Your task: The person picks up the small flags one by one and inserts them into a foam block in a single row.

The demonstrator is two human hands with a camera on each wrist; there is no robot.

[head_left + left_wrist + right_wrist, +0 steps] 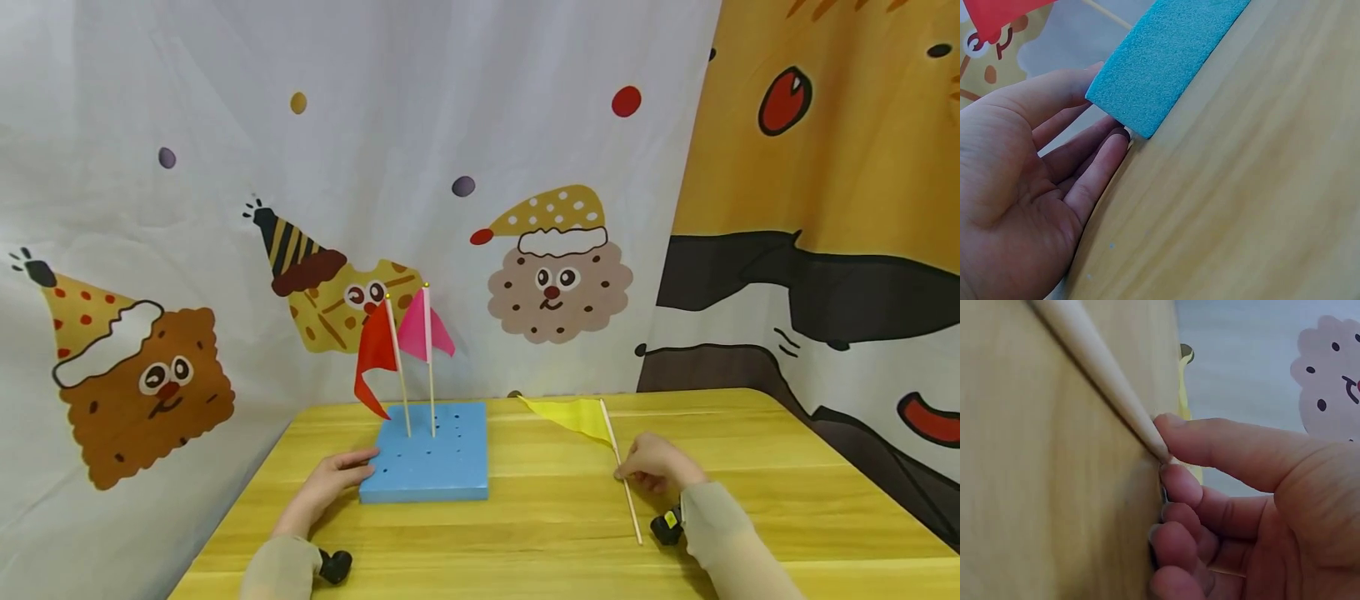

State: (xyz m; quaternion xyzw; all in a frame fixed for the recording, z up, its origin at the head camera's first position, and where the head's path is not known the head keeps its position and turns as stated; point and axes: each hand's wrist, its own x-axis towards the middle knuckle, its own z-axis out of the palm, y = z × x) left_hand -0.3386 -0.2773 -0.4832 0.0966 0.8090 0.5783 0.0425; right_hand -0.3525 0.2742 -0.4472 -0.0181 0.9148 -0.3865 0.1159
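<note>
On the table sits a light blue foam block (461, 475) with small holes in its top. A red flag (377, 343) and a pink flag (414, 329) stand in it on thin wooden sticks, the red one leaning slightly left. My left hand (330, 485) rests at the block's left side, fingertips against its edge (1141, 81), fingers fairly straight. To the right, my right hand (662, 462) pinches the stick of a yellow flag (576, 418) between thumb and index finger. This stick (1100, 365) lies low over the tabletop, its cloth pointing to the far left.
The wooden table (540, 550) has its far edge close to a white curtain (420, 100) printed with cartoon biscuits. Another curtain (832, 192) with a big orange figure hangs at the right. A small black wrist camera (336, 567) sits by the left sleeve.
</note>
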